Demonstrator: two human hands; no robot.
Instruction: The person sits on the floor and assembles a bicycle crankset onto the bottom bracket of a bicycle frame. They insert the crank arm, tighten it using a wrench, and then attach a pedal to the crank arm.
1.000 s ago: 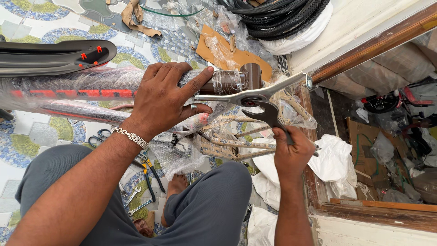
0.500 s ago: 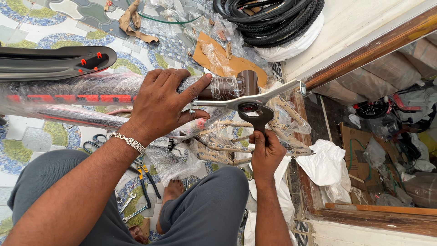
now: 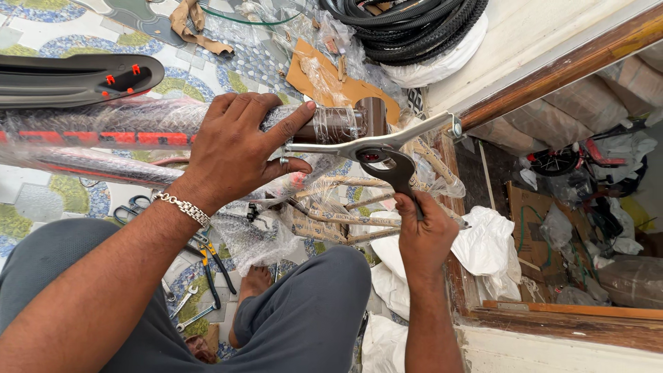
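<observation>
A bicycle frame wrapped in clear bubble film lies across my lap, red and dark under the wrap. My left hand presses down on the frame near its brown head tube, thumb against a flat silver metal bracket that sticks out to the right. My right hand grips the handle of a dark flat wrench, whose head sits on a fitting at the bracket's underside. Wrapped thin tubes run below the wrench.
A black mudguard lies at the upper left. Stacked black tyres sit at the top. Pliers, scissors and small spanners lie on the patterned tile floor. A wooden door threshold runs along the right, with white bags beside it.
My right hand has swung the wrench handle from pointing right toward my body, then slightly back outward. My left hand has stayed on the frame.
</observation>
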